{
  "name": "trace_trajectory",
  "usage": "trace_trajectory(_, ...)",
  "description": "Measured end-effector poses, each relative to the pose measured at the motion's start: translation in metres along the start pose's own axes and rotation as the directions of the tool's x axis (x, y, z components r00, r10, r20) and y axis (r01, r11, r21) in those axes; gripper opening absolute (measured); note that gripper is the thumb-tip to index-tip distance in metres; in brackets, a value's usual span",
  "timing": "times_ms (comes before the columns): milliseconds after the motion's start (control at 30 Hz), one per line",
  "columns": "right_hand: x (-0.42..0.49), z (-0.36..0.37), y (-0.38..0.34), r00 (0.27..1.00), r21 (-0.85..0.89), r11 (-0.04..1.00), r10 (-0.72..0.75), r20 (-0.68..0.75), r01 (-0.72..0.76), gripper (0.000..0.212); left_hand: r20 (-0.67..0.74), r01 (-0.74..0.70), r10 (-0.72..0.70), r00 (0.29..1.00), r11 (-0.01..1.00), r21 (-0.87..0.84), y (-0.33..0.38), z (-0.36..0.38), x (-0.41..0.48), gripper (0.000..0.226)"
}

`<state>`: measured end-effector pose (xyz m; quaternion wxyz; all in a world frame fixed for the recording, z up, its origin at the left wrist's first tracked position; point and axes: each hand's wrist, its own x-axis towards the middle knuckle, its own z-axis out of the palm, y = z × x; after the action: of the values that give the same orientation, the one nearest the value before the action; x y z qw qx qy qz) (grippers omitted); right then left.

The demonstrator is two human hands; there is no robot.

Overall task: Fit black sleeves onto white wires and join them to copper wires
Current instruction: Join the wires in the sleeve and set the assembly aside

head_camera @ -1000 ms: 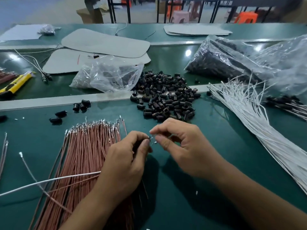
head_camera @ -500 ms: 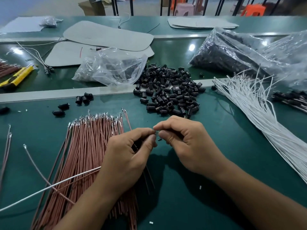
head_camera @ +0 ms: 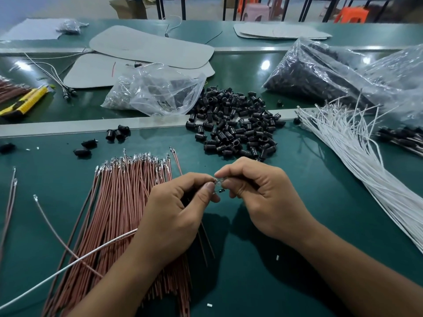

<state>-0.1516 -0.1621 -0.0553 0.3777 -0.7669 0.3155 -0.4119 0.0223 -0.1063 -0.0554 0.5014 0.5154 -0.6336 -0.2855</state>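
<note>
My left hand and my right hand meet fingertip to fingertip over the green table. Between them they pinch small metal wire ends, with a bit of black sleeve showing just below. A white wire trails from under my left hand down to the lower left. My left hand also holds thin copper wires that hang below the palm. The bundle of copper wires lies under my left wrist. A pile of black sleeves sits beyond my hands. The white wire bundle fans out at the right.
A clear plastic bag lies behind the sleeve pile, and larger bags of black parts sit at the back right. A yellow utility knife is at the far left. Grey flat pads lie further back. Loose sleeves are scattered left.
The hands stay together at the same spot, fingertips working the wire ends closer. The view has tilted slightly, so the table appears shifted downward.
</note>
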Motion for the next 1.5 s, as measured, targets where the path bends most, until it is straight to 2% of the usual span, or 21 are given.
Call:
trace_trajectory(600,-0.0019,0.0021,-0.0040,0.998,-0.046,0.999,0.000,-0.059,-0.003,0.020,0.008,-0.061,0.060,0.998,0.998,0.021,0.0001,-0.0002,-0.0017,0.014)
trace_trajectory(767,-0.0010,0.0017,-0.0055,0.999,-0.067,0.998,0.007,-0.037,-0.010,0.021,-0.037,-0.035,0.035,0.999,0.999,0.000,-0.0014,0.0017,-0.0013,0.013)
trace_trajectory(1000,-0.0026,0.0014,-0.0040,0.999,-0.081,0.997,-0.009,-0.042,0.006,0.020,-0.004,-0.025,0.025,1.000,1.000,-0.017,-0.0007,0.0005,-0.0018,0.013)
trace_trajectory(1233,-0.0021,0.0028,-0.0052,0.996,0.007,1.000,0.015,-0.087,-0.014,0.019,-0.008,0.023,-0.024,1.000,0.999,-0.048,0.0009,0.0002,-0.0007,0.009)
trace_trajectory(1500,-0.0026,0.0010,-0.0075,0.998,-0.001,0.999,0.051,-0.046,-0.051,0.018,-0.002,0.022,-0.022,1.000,0.999,-0.031,0.0000,0.0004,-0.0010,0.007)
